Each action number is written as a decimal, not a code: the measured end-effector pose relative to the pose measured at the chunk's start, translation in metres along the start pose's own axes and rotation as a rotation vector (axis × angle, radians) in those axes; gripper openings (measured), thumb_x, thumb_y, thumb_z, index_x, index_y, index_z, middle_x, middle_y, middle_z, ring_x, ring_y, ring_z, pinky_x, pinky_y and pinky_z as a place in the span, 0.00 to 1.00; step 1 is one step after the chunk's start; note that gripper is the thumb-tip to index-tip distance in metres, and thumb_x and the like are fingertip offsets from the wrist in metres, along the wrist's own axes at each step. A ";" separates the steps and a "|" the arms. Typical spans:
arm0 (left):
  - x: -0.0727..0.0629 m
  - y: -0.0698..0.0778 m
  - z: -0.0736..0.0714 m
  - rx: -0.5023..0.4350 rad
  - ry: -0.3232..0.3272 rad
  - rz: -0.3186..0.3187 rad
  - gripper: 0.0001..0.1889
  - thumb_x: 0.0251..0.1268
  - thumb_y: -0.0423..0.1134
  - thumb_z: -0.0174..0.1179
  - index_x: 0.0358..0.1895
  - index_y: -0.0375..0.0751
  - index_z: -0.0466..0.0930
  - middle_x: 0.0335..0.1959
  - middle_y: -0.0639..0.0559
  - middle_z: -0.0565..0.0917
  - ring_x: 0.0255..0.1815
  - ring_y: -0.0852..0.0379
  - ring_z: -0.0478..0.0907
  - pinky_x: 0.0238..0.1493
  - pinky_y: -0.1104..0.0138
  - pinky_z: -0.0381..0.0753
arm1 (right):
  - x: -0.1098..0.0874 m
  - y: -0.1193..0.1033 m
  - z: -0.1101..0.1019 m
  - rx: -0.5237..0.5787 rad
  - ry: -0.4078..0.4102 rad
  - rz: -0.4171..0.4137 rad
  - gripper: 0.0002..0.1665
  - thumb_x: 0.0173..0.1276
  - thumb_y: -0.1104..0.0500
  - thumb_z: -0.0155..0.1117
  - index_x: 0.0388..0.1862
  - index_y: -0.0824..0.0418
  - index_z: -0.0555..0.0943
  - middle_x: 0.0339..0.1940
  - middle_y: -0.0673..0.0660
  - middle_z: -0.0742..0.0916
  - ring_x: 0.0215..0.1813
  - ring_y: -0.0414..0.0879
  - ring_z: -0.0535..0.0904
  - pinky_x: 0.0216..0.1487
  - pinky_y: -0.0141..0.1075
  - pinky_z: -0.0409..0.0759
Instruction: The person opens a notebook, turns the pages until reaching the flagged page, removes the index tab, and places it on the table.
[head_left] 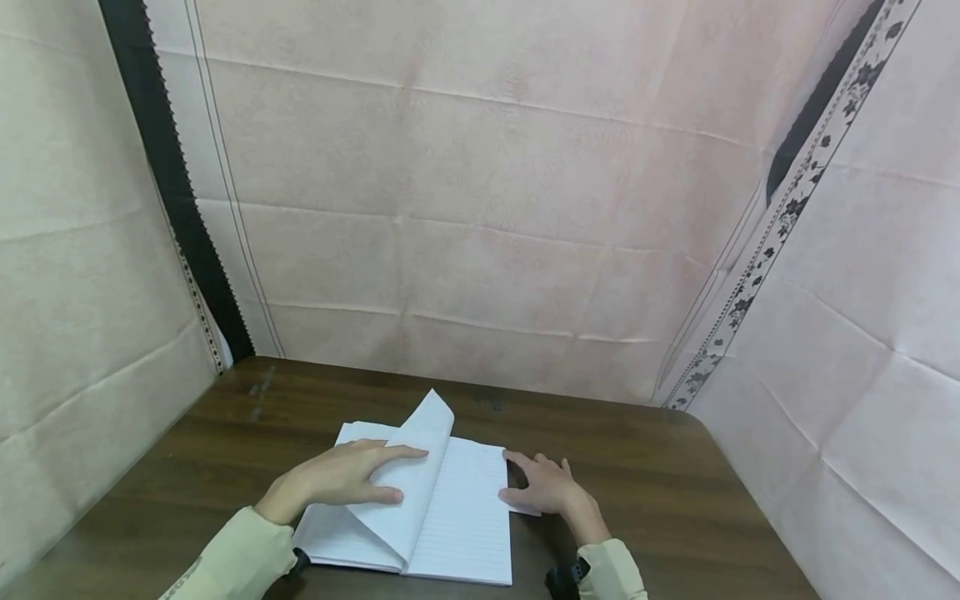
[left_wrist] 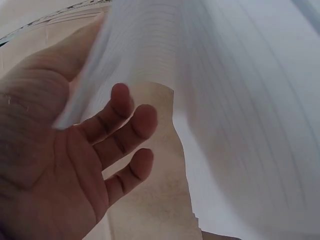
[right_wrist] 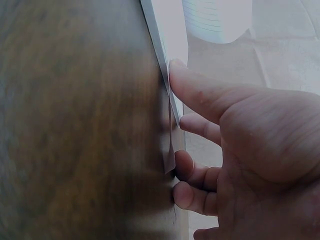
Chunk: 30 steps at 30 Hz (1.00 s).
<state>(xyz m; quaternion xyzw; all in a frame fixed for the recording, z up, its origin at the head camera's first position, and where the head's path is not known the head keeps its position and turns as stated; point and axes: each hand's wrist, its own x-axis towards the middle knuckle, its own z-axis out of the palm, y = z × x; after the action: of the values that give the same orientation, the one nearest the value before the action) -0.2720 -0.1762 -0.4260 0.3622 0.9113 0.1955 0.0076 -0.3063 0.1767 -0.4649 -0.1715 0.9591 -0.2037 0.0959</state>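
Observation:
An open lined notebook [head_left: 472,508] lies on the wooden table, with one raised page [head_left: 415,483] curling up over its left half. My left hand [head_left: 352,475] is on that page, index finger and thumb stretched across its upper face. In the left wrist view, three loosely bent fingers [left_wrist: 135,125] show beside the page's free edge, while the thumb is mostly behind the paper. At the notebook's right edge, my right hand [head_left: 551,485] touches the side with thumb and index finger. A thin paper edge [right_wrist: 170,162] sticks out below the notebook there.
The brown table [head_left: 637,467] extends around the notebook on all sides. Pale creased cloth hangs behind it [head_left: 480,208] and along both sides. Dark bands on both wrists carry the cameras.

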 end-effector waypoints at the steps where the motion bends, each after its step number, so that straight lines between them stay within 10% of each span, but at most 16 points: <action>1: 0.000 -0.001 0.000 -0.011 -0.014 -0.007 0.33 0.64 0.56 0.66 0.72 0.61 0.70 0.66 0.56 0.77 0.65 0.49 0.74 0.61 0.48 0.72 | 0.000 0.000 0.000 0.000 0.002 0.000 0.43 0.65 0.39 0.68 0.75 0.51 0.68 0.66 0.68 0.76 0.70 0.66 0.68 0.67 0.73 0.44; 15: -0.005 -0.013 -0.004 -0.145 -0.126 -0.029 0.29 0.73 0.54 0.57 0.75 0.58 0.66 0.73 0.60 0.69 0.70 0.53 0.68 0.66 0.50 0.69 | -0.001 0.000 0.000 0.013 0.000 -0.004 0.43 0.66 0.39 0.68 0.76 0.51 0.68 0.67 0.68 0.76 0.71 0.67 0.66 0.68 0.73 0.44; 30: -0.015 -0.017 -0.002 -0.077 -0.249 -0.349 0.35 0.63 0.52 0.67 0.74 0.61 0.68 0.69 0.48 0.74 0.72 0.35 0.63 0.65 0.35 0.60 | -0.003 -0.005 -0.002 0.013 0.001 -0.004 0.41 0.66 0.41 0.68 0.75 0.52 0.68 0.66 0.68 0.76 0.70 0.67 0.67 0.67 0.73 0.44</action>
<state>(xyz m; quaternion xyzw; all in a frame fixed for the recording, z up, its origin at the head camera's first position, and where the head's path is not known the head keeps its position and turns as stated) -0.2723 -0.1981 -0.4321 0.2198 0.9441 0.1796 0.1678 -0.3023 0.1745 -0.4610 -0.1726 0.9575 -0.2100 0.0962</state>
